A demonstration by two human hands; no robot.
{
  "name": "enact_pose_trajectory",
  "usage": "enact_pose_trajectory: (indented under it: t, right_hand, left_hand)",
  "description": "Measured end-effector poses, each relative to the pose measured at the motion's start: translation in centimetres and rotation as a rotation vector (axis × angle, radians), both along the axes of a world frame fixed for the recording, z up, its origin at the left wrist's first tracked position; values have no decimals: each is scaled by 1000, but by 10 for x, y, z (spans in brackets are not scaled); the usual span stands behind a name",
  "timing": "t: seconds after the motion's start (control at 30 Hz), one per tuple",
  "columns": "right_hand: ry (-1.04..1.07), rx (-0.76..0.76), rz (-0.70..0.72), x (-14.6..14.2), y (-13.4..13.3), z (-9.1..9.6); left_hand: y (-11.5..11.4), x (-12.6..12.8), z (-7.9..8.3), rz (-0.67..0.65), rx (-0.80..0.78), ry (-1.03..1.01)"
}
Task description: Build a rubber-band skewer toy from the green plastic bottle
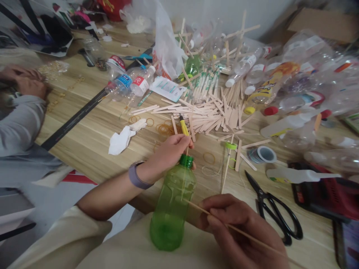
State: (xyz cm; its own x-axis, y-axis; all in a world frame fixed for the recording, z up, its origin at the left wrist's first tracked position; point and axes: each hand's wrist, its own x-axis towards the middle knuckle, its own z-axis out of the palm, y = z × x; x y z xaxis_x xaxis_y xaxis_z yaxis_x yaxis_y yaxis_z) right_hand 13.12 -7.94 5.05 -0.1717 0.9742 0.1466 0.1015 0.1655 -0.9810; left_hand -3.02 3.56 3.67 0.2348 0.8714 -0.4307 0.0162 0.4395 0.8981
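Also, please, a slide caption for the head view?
Green bottle, left hand at its neck, right hand holding a stick.

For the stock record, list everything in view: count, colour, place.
Green bottle: 1, translucent green, front centre
Held stick: 1, tan, front right
Craft sticks: many, tan, centre
Rubber bands: several, tan, beyond green bottle
Plastic bottles: many, mostly clear, far middle and right
Nozzle bottles: 2, white, right
Scissors: 1, black, right
Roll: 1, grey, right
Tissue wad: 1, white, centre-left
Bags: at least 2, white, far middle
Strip: 1, black, left
Cardboard: brown, far right
Blurred clutter: uncountable, mixed, far left
Table: 1, wooden, underneath
Co-worker's hand: at least 1, bare, left edge
Wristband: 1, purplish, centre-left
Left hand: 1, bare, at green bottle's neck
Right hand: 1, bare, on held stick
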Motion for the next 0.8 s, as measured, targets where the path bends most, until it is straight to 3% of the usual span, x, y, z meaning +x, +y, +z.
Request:
enact_pose_trajectory:
  t: [0.3, 0.57, 0.8]
  right_hand:
    - [239, -320, -137, -8, -3, -3]
    - [326, -460, -82, -6, 1, -5]
    - [476, -589, 89, -3, 12, -17]
  left_hand:
    - [-1, -2, -1, -3, 7, -11]
    - [-1, -2, -3, -20, 19, 2]
    - [0, -3, -3, -28, 53, 18]
